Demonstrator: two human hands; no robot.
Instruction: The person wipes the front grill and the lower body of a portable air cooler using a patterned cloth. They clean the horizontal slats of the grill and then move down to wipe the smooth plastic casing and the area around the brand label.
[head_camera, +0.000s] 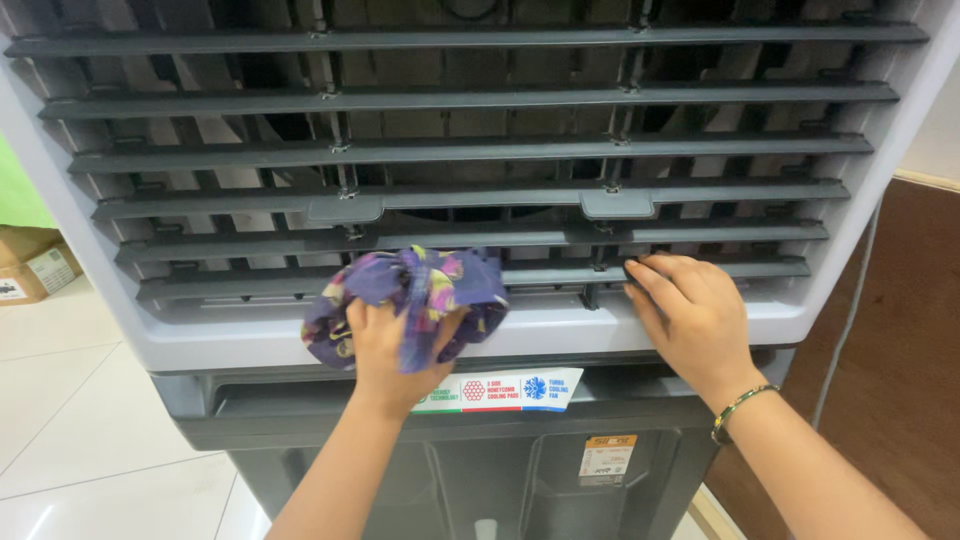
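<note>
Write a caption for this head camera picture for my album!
Left hand presses a purple patterned cloth against an air cooler's grey louvres while the right hand rests on the lowest slat.

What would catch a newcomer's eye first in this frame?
The purple patterned cloth, bunched in the left hand, stands out at centre against the lowest dark grey louvres of a large air cooler that fills the frame. To its right, the right hand, with a green and gold bangle at the wrist, rests its fingertips on the bottom slat.
</note>
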